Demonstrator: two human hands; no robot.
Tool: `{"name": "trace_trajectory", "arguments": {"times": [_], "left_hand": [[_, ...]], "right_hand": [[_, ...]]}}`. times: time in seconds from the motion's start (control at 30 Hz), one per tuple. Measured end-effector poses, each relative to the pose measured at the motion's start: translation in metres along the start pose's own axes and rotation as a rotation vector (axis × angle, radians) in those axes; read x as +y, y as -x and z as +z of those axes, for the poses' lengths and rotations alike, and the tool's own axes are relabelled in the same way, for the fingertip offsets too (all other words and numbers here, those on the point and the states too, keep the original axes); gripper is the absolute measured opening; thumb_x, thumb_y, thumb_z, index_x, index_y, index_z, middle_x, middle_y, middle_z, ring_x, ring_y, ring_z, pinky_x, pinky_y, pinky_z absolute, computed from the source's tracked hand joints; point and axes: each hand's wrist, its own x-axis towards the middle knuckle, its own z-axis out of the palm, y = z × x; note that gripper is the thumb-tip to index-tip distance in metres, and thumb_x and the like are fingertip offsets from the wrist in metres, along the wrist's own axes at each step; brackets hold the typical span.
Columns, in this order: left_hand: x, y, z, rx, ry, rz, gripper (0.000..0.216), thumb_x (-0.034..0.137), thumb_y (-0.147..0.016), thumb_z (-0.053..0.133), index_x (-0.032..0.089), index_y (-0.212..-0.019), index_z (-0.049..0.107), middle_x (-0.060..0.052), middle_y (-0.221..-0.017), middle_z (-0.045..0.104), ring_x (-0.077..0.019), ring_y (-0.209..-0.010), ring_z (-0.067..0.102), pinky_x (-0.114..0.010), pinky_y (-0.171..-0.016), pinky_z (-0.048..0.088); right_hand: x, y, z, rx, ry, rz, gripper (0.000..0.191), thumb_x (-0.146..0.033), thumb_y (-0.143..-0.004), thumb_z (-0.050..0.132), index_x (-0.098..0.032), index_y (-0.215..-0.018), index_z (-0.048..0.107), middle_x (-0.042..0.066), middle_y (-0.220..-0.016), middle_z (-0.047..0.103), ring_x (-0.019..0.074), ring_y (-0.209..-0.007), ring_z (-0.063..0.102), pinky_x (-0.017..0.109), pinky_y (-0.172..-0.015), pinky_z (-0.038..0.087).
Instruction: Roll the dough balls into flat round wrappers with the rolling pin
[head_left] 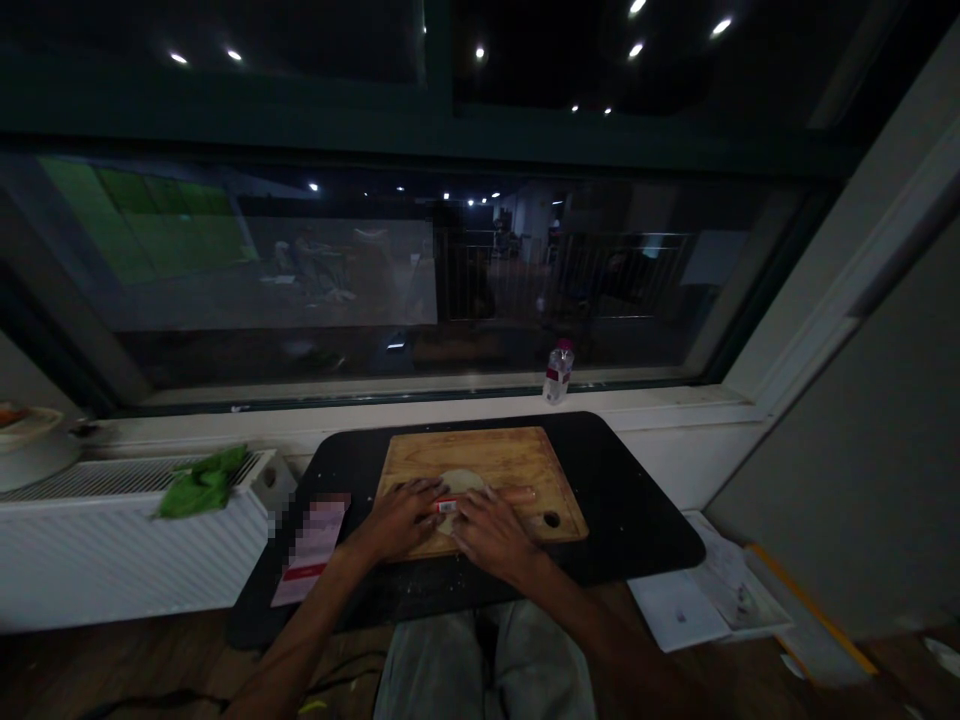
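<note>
A wooden cutting board (480, 448) lies on a small black table. On it is a flat, pale round of dough (463, 480), partly covered by a wooden rolling pin (519, 494). The pin has a red and white label at its middle and lies across the dough. My left hand (407, 515) is closed over the pin's left part. To the right of the label, my right hand (491, 525) is closed over the pin too, and its right end sticks out past my fingers. Both palms face down, so the fingers' undersides are hidden.
A pink and white packet (315, 550) lies on the black table (626, 500), left of the board. A bottle with a pink cap (559, 372) stands on the windowsill. At left, a green cloth (201, 482) lies on a white radiator (135, 550). Papers (679, 605) are at lower right.
</note>
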Motion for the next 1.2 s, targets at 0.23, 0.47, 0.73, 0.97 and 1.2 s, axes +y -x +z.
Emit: {"name": "trace_trajectory", "arguments": {"times": [0.23, 0.47, 0.73, 0.97, 1.2], "left_hand": [[0.006, -0.001, -0.001, 0.015, -0.007, -0.007, 0.055, 0.038, -0.106, 0.056, 0.031, -0.160, 0.059, -0.006, -0.171, 0.055, -0.0278, -0.158, 0.051, -0.050, -0.133, 0.038], [0.011, 0.003, -0.008, 0.045, 0.036, 0.009, 0.053, 0.052, -0.114, 0.039, 0.032, -0.158, 0.062, -0.007, -0.168, 0.059, -0.0269, -0.154, 0.054, -0.050, -0.130, 0.041], [0.016, -0.005, -0.010, 0.094, -0.037, -0.042, 0.045, 0.041, -0.113, 0.040, 0.032, -0.142, 0.074, -0.006, -0.169, 0.056, -0.0294, -0.155, 0.050, -0.054, -0.130, 0.039], [0.028, -0.007, 0.009, 0.169, -0.202, -0.295, 0.057, 0.036, -0.108, 0.046, 0.023, -0.162, 0.055, -0.018, -0.169, 0.053, -0.0389, -0.160, 0.041, -0.061, -0.129, 0.035], [0.036, 0.013, 0.018, 0.204, -0.224, -0.303, 0.058, 0.038, -0.110, 0.039, 0.022, -0.163, 0.055, -0.017, -0.168, 0.055, -0.0380, -0.159, 0.045, -0.058, -0.128, 0.038]], "right_hand": [[-0.005, -0.002, 0.001, 0.014, -0.005, -0.041, 0.019, -0.023, -0.106, 0.071, -0.030, -0.123, 0.079, 0.006, -0.138, 0.076, 0.0272, -0.136, 0.065, 0.049, -0.125, 0.045], [0.011, -0.009, -0.021, 0.028, -0.043, 0.043, 0.021, -0.031, -0.112, 0.063, -0.028, -0.126, 0.077, 0.008, -0.127, 0.076, 0.0269, -0.124, 0.065, 0.048, -0.119, 0.045], [0.054, -0.020, -0.030, 0.018, 0.053, 0.458, 0.048, -0.037, -0.109, 0.060, -0.024, -0.155, 0.063, 0.017, -0.154, 0.064, 0.0361, -0.144, 0.053, 0.055, -0.118, 0.043], [0.046, -0.007, -0.018, 0.013, 0.044, 0.495, 0.054, -0.036, -0.103, 0.062, -0.024, -0.156, 0.062, 0.018, -0.159, 0.061, 0.0376, -0.150, 0.048, 0.058, -0.123, 0.038], [0.034, 0.008, -0.016, 0.051, 0.006, 0.497, 0.049, -0.031, -0.104, 0.058, -0.018, -0.151, 0.066, 0.017, -0.155, 0.064, 0.0358, -0.148, 0.052, 0.053, -0.124, 0.039]]}}
